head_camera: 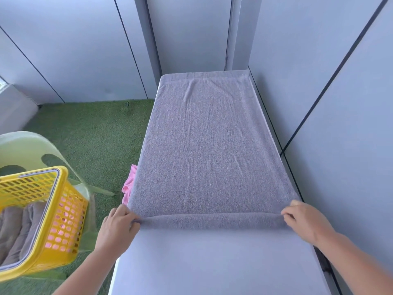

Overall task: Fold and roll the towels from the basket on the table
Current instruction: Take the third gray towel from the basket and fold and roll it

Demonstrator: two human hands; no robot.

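Grey-lilac towel point(210, 145) on pale grey table point(212, 262) — yellow lattice basket point(63, 209), pink cloth point(129, 184), green turf point(95, 135)

Only two hands and forearms of person visible.
Left hand point(118, 225): bare, back of hand toward camera, knuckles softly marked.
Left forearm point(85, 271): bare along whole visible length, down to bottom frame edge; smooth surface, slim shape.
Right hand point(306, 222): bare, knuckle row more clear.
Right forearm point(359, 265): bare as well, until right frame edge; looks wider near edge, wide-angle lens effect.
Nails too small to judge.
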